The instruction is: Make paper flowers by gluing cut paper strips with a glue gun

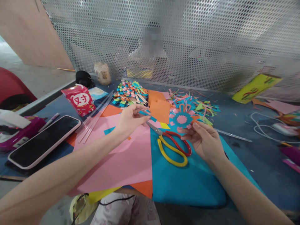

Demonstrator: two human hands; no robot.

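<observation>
paper-craft workspace: scissors [160,132], colored sheets [131,165], perforated metal partition [100,34]

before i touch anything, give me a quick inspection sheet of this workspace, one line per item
surface: dark blue table, pink sheet and blue sheet over its near side
job's things: paper flower and blue paper piece, both in hand; scissors, handles on the blue sheet
clutter: paper scraps, phone, red packet, yellow tube
hands: left hand pinches the blue paper piece; right hand holds the paper flower
cables: white cable at right, looped loosely
surroundings: perforated screen behind the table, a person dimly visible beyond
</observation>
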